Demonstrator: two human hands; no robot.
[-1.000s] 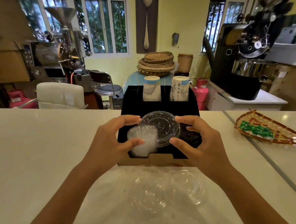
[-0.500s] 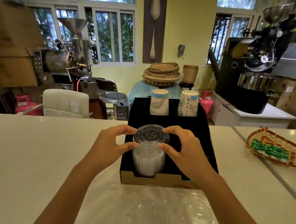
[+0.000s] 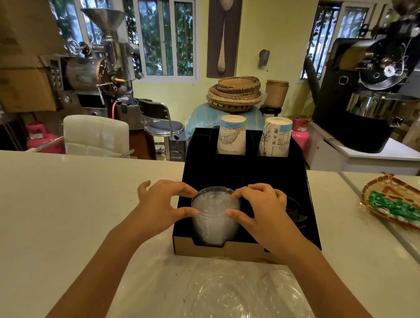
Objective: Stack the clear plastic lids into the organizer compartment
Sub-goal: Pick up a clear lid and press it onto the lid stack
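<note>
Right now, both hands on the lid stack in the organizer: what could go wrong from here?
1. The lid stack rises above its compartment in the black organizer; uneven pressure from the left hand or right hand could tip it.
2. Loose clear lids lie on the counter under the forearms; hard to see, easily swept or crushed.
3. The paper cups at the organizer's rear look top-heavy; a jolt may topple them.

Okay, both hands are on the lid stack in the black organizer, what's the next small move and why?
Probably let go and reach for a loose lid on the counter. The stack of clear lids already sits in the front-left compartment of the organizer, with left hand and right hand only pinching its top, and more lids lie in front.
</note>
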